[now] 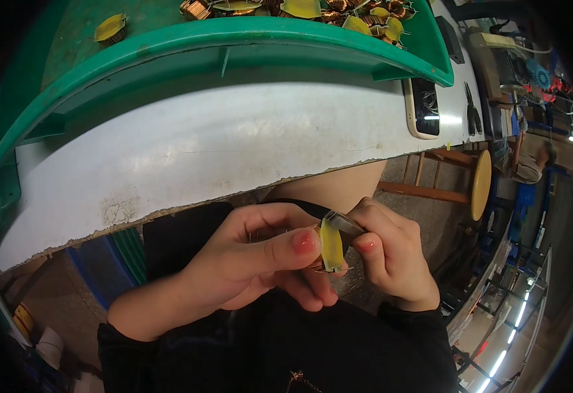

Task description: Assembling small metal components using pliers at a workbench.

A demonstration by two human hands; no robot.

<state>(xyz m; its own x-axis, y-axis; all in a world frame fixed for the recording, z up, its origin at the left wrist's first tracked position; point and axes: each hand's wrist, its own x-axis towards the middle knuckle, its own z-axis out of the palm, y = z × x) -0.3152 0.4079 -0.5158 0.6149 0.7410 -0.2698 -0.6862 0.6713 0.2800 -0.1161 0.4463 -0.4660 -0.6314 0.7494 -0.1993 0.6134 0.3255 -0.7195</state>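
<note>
Above my lap, my left hand [253,259] is closed around a copper-wound coil with a yellow plate [330,245] on its side. The plate faces right, and thin wire ends stick out near the fingers. Most of the winding is hidden by my left thumb and fingers. My right hand [394,252] grips a grey metal tool [344,223] between thumb and curled fingers. The tool's tip meets the upper edge of the yellow plate, though I cannot tell its exact kind because the hand covers the rest.
Beyond the white table's [247,131] chipped front edge, a green tray [234,29] holds several similar coils [358,23]. A phone [424,108] and dark-handled pliers [472,111] lie at the right. A wooden stool [481,187] stands on the floor; another person [532,164] is farther right.
</note>
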